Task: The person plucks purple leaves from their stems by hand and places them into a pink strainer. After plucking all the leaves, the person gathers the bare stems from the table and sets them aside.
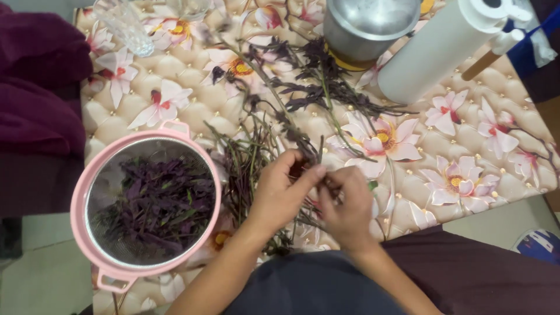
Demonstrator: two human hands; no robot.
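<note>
I observe both forearms entering from the 6 o'clock edge and converging at centre frame, wrists bent inward so the hands meet over the near edge of the table (496, 169). My left hand (280, 189) is curled, back toward the camera, thumb and forefinger pinched narrow on a dark purple leafy stem (303, 153) that runs up toward 12 o'clock. My right hand (349, 204) sits just beside it at 3 o'clock, fingers folded in and closed on the lower part of the same stem; the exact contact is hidden behind the knuckles. At 9 o'clock from the hands stands a pink sieve basket (81, 198) with a metal mesh, holding a heap of plucked purple leaves (157, 207). Between basket and hands lies a pile of stripped green stems (245, 160), touching the left hand's side. Further leafy sprigs (318, 81) are spread toward 12 o'clock, reaching a steel pot (364, 26). A white cylinder (434, 49) lies tilted at 1 o'clock, and a clear glass (123, 26) stands at 11 o'clock. The table carries a padded floral cover.
</note>
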